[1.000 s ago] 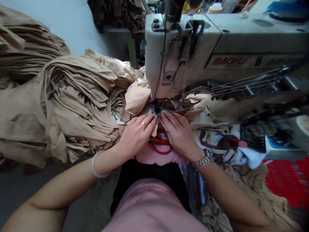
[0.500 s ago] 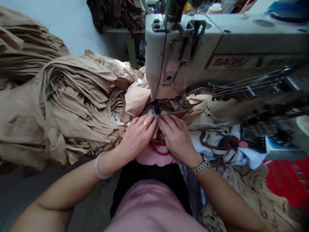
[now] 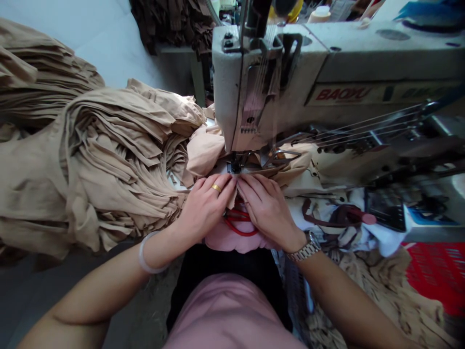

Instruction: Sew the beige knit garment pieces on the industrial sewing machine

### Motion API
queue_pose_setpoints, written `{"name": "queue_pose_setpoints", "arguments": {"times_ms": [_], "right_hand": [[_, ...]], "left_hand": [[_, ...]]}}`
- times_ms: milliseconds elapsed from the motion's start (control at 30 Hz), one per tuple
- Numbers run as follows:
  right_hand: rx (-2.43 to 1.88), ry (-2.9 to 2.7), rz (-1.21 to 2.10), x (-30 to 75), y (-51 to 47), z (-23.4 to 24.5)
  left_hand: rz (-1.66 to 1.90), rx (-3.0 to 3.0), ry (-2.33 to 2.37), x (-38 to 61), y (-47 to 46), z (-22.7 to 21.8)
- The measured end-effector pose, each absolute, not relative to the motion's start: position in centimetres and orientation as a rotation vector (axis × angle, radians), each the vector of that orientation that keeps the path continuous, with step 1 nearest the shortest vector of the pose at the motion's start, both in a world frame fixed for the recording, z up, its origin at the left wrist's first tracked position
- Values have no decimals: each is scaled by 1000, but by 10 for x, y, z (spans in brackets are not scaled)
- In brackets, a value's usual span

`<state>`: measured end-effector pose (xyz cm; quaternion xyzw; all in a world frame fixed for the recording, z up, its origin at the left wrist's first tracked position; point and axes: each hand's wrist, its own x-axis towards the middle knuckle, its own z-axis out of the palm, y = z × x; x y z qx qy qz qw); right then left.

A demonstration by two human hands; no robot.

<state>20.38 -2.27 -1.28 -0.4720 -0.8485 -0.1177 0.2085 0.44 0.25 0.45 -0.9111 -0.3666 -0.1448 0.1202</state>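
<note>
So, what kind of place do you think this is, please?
Probably a garment workshop: a pale grey industrial BAOYU sewing machine stands right at the work, a large heap of beige fabric pieces lies beside it, and a red plastic basket sits nearby.

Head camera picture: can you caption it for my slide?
A left hand and right hand hold beige fabric at the presser foot of a BAOYU sewing machine.

Soft, even indoor light with no visible source leaves gentle shadows in the folds of the tan fabric [image 3: 98,160]. The centre is sharp around the sewing machine [image 3: 276,72], while wide-angle distortion bends the edges and slightly blurs the red plastic basket [image 3: 436,276].
</note>
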Motion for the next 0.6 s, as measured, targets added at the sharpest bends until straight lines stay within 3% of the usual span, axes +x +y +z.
{"name": "queue_pose_setpoints", "arguments": {"times_ms": [367,600], "right_hand": [[-1442,-2286,-352,190,-12,-11],[-1210,-2152,-166,202,-9,-16]], "left_hand": [[-364,-2661,-1118,10,14,11],[-522,-2797,-844,-4,23,14]]}}
